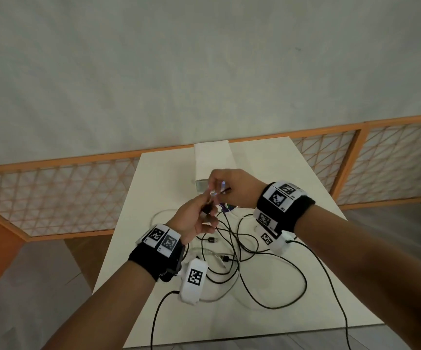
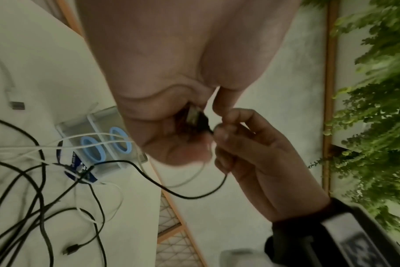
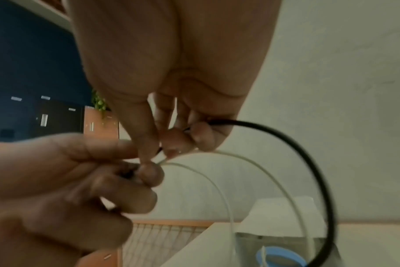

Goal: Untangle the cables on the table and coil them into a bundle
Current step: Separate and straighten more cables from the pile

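Observation:
Several black and white cables lie tangled across the middle of the white table. Both hands are raised above the tangle's far side, almost touching. My left hand grips a black USB plug in its curled fingers. My right hand pinches the black cable just past that plug, along with a white cable. Both cables arc down from the fingers to the table. A loose black plug lies on the table below the hands.
A clear box with blue rings stands under the hands, with cables draped over it. A white strip lies at the table's far edge. An orange-framed lattice fence runs behind the table. The wrist cameras' black leads hang over the near edge.

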### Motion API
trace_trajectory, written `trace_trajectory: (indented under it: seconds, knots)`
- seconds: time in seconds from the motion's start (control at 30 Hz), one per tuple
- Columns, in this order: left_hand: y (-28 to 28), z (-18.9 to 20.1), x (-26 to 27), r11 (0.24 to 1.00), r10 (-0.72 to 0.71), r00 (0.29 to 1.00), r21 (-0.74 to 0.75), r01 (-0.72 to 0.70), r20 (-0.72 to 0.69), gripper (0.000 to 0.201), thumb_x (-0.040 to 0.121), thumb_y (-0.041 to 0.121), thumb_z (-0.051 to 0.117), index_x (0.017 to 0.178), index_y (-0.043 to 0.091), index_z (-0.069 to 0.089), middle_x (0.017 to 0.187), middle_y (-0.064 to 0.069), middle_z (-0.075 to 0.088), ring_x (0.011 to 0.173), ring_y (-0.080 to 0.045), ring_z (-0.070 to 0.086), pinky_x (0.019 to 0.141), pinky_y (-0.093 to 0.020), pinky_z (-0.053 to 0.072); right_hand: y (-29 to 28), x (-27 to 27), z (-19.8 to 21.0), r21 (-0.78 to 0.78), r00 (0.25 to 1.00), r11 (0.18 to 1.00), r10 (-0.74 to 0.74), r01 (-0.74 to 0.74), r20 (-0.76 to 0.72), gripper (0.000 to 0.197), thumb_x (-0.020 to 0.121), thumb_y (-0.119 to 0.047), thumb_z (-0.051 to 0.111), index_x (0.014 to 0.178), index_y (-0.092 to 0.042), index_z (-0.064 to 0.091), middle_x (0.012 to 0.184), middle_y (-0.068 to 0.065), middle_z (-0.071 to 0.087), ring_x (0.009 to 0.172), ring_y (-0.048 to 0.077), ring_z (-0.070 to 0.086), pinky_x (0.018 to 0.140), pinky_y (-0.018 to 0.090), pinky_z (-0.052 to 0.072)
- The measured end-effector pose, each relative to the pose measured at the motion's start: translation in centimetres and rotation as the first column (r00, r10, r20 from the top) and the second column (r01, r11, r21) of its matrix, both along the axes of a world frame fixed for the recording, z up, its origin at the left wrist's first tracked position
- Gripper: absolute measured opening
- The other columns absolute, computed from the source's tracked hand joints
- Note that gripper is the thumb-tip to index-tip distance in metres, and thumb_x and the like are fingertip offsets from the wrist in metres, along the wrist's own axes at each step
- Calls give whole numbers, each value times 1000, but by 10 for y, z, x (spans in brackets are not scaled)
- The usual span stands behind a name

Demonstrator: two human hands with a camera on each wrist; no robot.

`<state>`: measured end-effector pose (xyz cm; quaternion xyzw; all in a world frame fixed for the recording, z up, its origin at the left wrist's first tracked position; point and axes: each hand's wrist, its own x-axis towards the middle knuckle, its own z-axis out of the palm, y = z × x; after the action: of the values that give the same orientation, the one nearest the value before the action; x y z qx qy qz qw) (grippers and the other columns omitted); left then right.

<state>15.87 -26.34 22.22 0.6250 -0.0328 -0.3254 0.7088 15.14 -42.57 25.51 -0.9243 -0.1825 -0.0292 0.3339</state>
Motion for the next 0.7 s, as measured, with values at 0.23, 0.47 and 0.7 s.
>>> trace_trajectory:
  seconds: [0.23, 0.47, 0.7]
  knots:
    - [3, 27, 17, 998, 33, 978, -65, -20, 206, 32, 100, 32, 38, 72, 18, 46, 49, 10, 36, 36, -5, 29, 34, -16, 22, -27, 2, -30, 99, 955, 984, -119, 150, -270, 16, 82, -45, 65, 73, -40, 53, 65, -15, 60, 65, -5, 55, 74, 21, 44]
    - [9, 99, 35, 873, 93, 980, -487, 6, 178, 35, 100, 34, 30, 71, 19, 42, 46, 8, 37, 35, -3, 31, 32, -15, 21, -28, -16, -146, 134, 701, 809, -397, 572, -593, 37, 93, -36, 51, 61, -25, 66, 85, 7, 65, 88, 25, 60, 87, 29, 46]
    - [27, 99, 45, 924, 177, 959, -373, -85, 220, 35, 100, 35, 31, 70, 21, 40, 46, 9, 36, 35, -4, 29, 34, -17, 17, -66, 8, -117, 155, 475, 509, -590, 846, -653, 52, 95, -46, 44, 62, -7, 56, 56, 7, 57, 53, 24, 56, 64, 33, 46]
